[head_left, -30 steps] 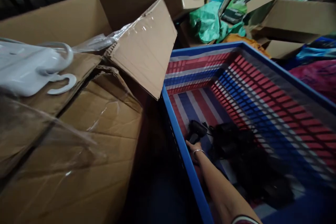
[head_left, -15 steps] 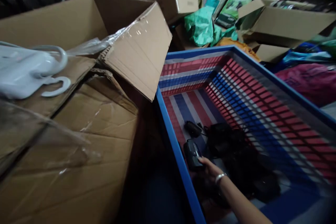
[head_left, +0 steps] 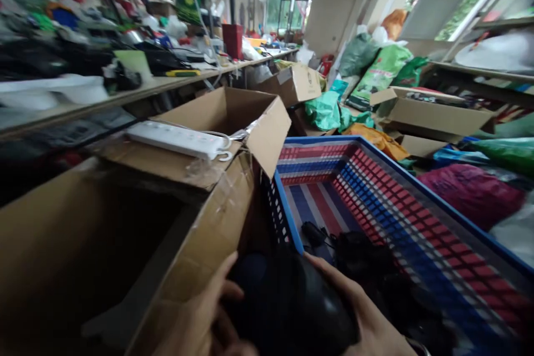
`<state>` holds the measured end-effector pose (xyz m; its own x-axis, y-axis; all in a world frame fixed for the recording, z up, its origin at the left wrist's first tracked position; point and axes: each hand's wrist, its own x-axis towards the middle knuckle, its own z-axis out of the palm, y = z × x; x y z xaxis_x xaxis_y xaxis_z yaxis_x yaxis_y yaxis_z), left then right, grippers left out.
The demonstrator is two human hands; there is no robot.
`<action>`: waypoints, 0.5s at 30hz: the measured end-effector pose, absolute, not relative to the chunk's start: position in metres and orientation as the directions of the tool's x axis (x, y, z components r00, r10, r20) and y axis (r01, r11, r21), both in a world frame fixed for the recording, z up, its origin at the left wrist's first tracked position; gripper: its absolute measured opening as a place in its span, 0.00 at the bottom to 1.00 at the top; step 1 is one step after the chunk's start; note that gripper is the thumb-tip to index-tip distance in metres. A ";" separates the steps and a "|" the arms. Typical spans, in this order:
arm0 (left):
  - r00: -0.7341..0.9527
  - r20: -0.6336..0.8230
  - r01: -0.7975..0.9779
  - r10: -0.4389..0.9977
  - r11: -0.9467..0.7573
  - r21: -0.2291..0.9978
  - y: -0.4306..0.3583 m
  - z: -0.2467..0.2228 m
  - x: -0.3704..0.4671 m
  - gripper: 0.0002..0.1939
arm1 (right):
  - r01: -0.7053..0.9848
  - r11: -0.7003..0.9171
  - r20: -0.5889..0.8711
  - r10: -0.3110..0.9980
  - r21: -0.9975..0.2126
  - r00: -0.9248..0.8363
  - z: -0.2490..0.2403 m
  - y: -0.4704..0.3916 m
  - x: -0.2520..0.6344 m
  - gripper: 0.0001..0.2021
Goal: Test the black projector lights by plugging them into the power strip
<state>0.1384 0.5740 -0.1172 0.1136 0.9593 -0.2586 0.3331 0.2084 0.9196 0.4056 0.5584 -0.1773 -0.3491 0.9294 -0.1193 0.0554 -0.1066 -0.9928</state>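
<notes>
A large, rounded, glossy black object (head_left: 311,303), its kind unclear in the blur, is between my hands low in the picture. My right hand (head_left: 361,303) wraps around its right side, with a band partly showing at the wrist. Against its left side is my left hand (head_left: 208,311), fingers curled in and smeared by motion. The blue plastic basket (head_left: 292,217), lined with red, white and blue striped sheet, stands to the right. Inside it lie several dark items, among them a small black device with a cord (head_left: 315,232).
Left of the basket stand open cardboard boxes (head_left: 227,206); a white power strip (head_left: 179,139) lies across a flap. Behind runs a cluttered workbench (head_left: 167,82). Green bags (head_left: 323,111), an orange bag (head_left: 377,142), a magenta bag (head_left: 471,192) and another open box (head_left: 434,122) crowd the far right.
The view has tilted up and shows more of the room. My right hand, earlier on a black device inside the basket, is now nearer me on the rounded black object. My left hand has appeared.
</notes>
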 end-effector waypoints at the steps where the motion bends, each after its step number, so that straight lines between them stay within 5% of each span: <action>1: 0.153 -0.272 0.315 0.950 0.214 0.925 0.571 -0.108 0.137 0.30 | 0.117 -0.034 -0.077 0.923 -0.992 -0.378 -0.169 0.557 0.392 0.44; 4: 0.274 -0.373 0.279 0.886 0.298 0.913 0.561 -0.085 0.126 0.27 | 0.177 0.076 -0.004 0.912 -0.981 -0.410 -0.161 0.556 0.356 0.45; 9: 0.169 -0.342 0.226 0.925 0.301 0.926 0.530 -0.087 0.094 0.32 | -0.008 -0.106 -0.094 0.910 -0.994 -0.403 -0.165 0.553 0.314 0.51; 15: 0.038 -0.179 0.367 0.983 0.153 0.918 0.514 -0.099 0.073 0.27 | 0.173 -0.099 -0.130 0.976 -0.980 -0.177 -0.143 0.539 0.276 0.32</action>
